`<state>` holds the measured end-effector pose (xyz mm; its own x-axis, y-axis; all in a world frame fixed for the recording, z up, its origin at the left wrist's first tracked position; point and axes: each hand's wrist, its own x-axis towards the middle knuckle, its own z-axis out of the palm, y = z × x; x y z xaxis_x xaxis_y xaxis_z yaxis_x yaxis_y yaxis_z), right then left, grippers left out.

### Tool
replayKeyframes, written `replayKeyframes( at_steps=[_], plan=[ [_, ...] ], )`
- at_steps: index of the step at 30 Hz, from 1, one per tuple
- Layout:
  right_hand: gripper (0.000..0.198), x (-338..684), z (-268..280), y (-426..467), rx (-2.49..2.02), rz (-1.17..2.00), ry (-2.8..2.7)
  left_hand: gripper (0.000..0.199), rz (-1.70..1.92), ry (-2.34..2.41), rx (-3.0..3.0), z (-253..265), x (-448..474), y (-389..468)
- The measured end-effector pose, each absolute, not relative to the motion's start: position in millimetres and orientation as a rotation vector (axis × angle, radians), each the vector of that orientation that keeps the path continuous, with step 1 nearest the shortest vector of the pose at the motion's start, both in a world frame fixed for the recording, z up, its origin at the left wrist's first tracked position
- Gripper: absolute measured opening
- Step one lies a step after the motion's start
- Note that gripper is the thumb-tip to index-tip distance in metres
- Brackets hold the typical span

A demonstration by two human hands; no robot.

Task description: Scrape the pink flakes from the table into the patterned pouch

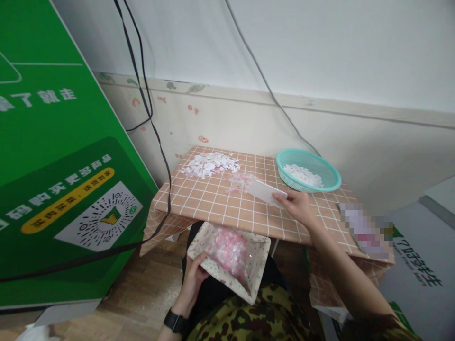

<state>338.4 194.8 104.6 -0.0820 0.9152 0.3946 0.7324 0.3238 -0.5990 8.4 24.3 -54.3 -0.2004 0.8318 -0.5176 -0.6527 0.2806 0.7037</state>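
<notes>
My left hand (195, 274) grips the left rim of a speckled, square-rimmed container (261, 265), held in front of the table edge over my lap. Inside lie pink and clear, shiny small pieces (229, 251). My right hand (296, 204) pinches a flat white card (266, 193) by its right end. The card's far end is at a small patch of thin pink pieces (241, 183) on the tabletop. Behind and left of that patch is a heap of white paper-like pieces (209, 164). At the back right, a turquoise mesh basket (329, 176) holds more white pieces (304, 175).
A brown checked cloth (206, 203) covers the table. A green panel (71, 142) with a printed code stands at the left, and a black cable (167, 175) hangs before it. A blurred flat item (366, 229) lies at the right edge, beside a grey cabinet (423, 246).
</notes>
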Motion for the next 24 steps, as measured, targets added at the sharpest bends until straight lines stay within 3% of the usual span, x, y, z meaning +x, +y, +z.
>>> replayKeyframes(
  at_steps=[13, 24],
  plan=[
    [0.062, 323.4, 110.8, 201.7, -1.375, 0.485, -1.858, 0.07, 1.384, 1.14, 0.215, -49.9, 9.3, 23.2],
    [0.051, 328.0, 102.5, 186.9, -1.278, 0.65, -1.87, 0.072, 1.388, 1.136, 0.214, -53.1, 8.1, 23.4]
  ],
)
